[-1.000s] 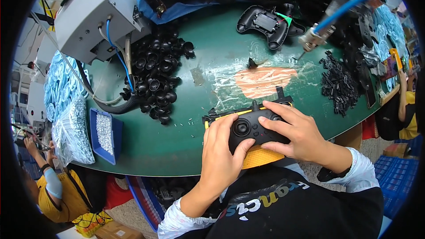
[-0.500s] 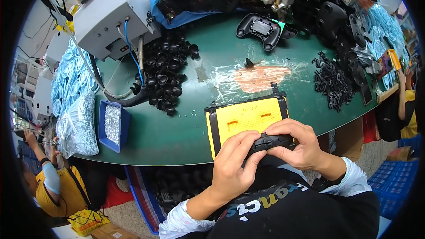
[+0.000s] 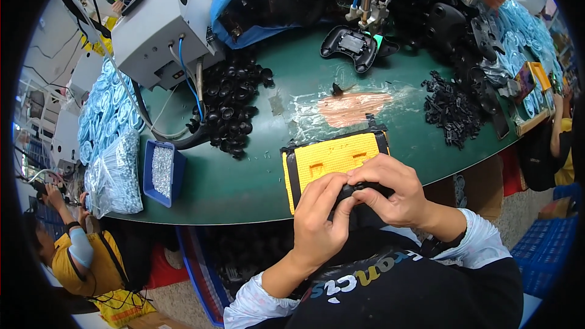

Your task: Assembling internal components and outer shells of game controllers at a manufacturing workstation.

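My left hand (image 3: 320,216) and my right hand (image 3: 393,194) are both closed round a black game controller shell (image 3: 350,191), close to my body at the table's near edge. Fingers and thumbs pinch it from both sides and hide most of it. Just beyond and partly under my hands lies a yellow textured pad (image 3: 332,153) bordered with black tape, with two slots in it. Farther off, another black game controller shell (image 3: 351,44) rests below a metal press tool (image 3: 365,9) at the back of the green table (image 3: 268,173).
Black cup-shaped parts (image 3: 228,109) are heaped left of centre beside a grey machine box (image 3: 161,27). A blue bin (image 3: 177,173) holds small metal pieces. Small black parts (image 3: 452,109) are piled at right. Light blue parts (image 3: 106,106) lie far left. Other people (image 3: 91,253) work at both sides.
Both hands, still round the controller shell, have shifted slightly up and left, and the shell has tilted so less of it shows. The whole view has swung a little.
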Demonstrator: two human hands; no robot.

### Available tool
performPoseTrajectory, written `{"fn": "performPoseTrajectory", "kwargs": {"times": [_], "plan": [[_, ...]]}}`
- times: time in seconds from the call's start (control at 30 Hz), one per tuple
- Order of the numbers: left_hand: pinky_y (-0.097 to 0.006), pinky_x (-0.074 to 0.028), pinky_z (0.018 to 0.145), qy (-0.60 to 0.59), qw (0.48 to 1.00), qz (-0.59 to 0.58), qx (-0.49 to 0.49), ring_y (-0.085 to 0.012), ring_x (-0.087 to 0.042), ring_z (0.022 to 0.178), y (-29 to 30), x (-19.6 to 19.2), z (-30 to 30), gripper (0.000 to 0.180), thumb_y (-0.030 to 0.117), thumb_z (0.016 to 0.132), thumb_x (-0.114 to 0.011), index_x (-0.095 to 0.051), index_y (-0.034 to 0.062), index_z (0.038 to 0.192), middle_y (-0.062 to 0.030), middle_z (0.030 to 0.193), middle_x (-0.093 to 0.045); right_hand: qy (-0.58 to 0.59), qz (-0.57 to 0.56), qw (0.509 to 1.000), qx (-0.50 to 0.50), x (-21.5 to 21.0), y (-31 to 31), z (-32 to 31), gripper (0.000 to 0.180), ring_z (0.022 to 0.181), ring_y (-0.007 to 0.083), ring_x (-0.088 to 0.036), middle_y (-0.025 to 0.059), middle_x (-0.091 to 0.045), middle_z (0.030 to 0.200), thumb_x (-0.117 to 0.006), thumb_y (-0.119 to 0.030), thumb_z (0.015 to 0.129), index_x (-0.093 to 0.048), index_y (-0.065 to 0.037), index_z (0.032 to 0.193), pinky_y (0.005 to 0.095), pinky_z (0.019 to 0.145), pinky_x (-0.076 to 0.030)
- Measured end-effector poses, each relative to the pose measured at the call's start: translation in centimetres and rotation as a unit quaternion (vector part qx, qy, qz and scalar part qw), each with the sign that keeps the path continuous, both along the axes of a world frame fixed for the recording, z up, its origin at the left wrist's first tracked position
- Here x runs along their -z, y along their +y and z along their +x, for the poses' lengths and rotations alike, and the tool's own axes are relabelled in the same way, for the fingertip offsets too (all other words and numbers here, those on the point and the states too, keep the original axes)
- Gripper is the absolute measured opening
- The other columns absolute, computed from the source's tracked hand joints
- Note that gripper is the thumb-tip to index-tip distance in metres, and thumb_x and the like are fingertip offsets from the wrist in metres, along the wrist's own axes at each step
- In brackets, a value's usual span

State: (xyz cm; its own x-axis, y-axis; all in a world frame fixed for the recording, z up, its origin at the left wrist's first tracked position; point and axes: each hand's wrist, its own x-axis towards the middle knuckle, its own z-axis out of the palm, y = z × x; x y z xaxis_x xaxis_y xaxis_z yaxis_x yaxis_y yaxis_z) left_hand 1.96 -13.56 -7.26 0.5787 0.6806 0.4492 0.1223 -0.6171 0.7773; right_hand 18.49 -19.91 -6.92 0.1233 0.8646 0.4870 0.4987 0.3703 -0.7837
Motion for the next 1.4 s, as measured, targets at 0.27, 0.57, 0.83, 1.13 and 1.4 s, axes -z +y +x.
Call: {"fn": "performPoseTrajectory", "kwargs": {"times": [0.27, 0.57, 0.83, 1.13, 1.4], "plan": [[-0.036, -0.053, 0.084, -0.011, 0.999, -0.034, 0.004, -0.0318, -0.066, 0.097, -0.4, 0.3, -0.3, 0.036, -0.003, 0.079, -0.073, -0.063, -0.0043, 0.113, -0.0171, 0.108, -0.065, 0.023, -0.028, 0.998, -0.049, -0.4, -0.9, 1.1, 0.030, 0.095, 0.0270, -0.067, 0.0124, -0.070, 0.102, -0.076, -0.003, 0.079, -0.069, -0.003, 0.108, 0.0349, 0.083, -0.053], [-0.035, -0.052, 0.084, -0.003, 1.000, -0.019, 0.011, -0.0303, -0.066, 0.096, 0.2, 0.4, 0.3, 0.033, -0.003, 0.079, -0.073, -0.064, -0.0034, 0.111, -0.0164, 0.105, -0.066, 0.132, -0.076, 0.988, -0.014, 0.9, -1.5, 1.3, 0.027, 0.097, 0.0258, -0.069, 0.0146, -0.070, 0.110, -0.077, -0.001, 0.079, -0.067, -0.001, 0.104, 0.0322, 0.085, -0.054], [-0.035, -0.052, 0.084, -0.003, 1.000, -0.008, 0.026, -0.0298, -0.066, 0.096, -0.5, 0.0, -0.1, 0.034, -0.005, 0.077, -0.073, -0.065, -0.0041, 0.111, -0.0166, 0.107, -0.066, 0.040, -0.020, 0.998, -0.046, 0.1, -1.2, 0.9, 0.032, 0.101, 0.0253, -0.067, 0.0094, -0.070, 0.113, -0.080, -0.009, 0.078, -0.070, -0.004, 0.108, 0.0361, 0.089, -0.050], [-0.035, -0.052, 0.084, -0.014, 1.000, 0.004, 0.000, -0.0308, -0.066, 0.097, -1.0, 0.5, -0.1, 0.036, -0.006, 0.077, -0.073, -0.065, -0.0046, 0.112, -0.0175, 0.108, -0.066, -0.001, 0.030, 1.000, -0.003, 0.0, -1.0, -0.2, 0.023, 0.090, 0.0263, -0.068, 0.0088, -0.073, 0.098, -0.078, -0.005, 0.078, -0.071, -0.005, 0.100, 0.0335, 0.081, -0.050], [-0.031, -0.045, 0.095, -0.275, 0.877, -0.392, 0.048, -0.0190, -0.055, 0.112, -1.2, 2.1, -0.4, 0.043, 0.003, 0.092, -0.065, -0.047, -0.0004, 0.131, -0.0123, 0.120, -0.057, 0.446, -0.181, 0.874, -0.072, 1.0, -2.6, 0.5, 0.095, 0.126, 0.0205, -0.051, 0.0150, -0.051, 0.137, -0.084, -0.004, 0.073, -0.026, -0.005, 0.148, 0.0354, 0.108, -0.040]]}}
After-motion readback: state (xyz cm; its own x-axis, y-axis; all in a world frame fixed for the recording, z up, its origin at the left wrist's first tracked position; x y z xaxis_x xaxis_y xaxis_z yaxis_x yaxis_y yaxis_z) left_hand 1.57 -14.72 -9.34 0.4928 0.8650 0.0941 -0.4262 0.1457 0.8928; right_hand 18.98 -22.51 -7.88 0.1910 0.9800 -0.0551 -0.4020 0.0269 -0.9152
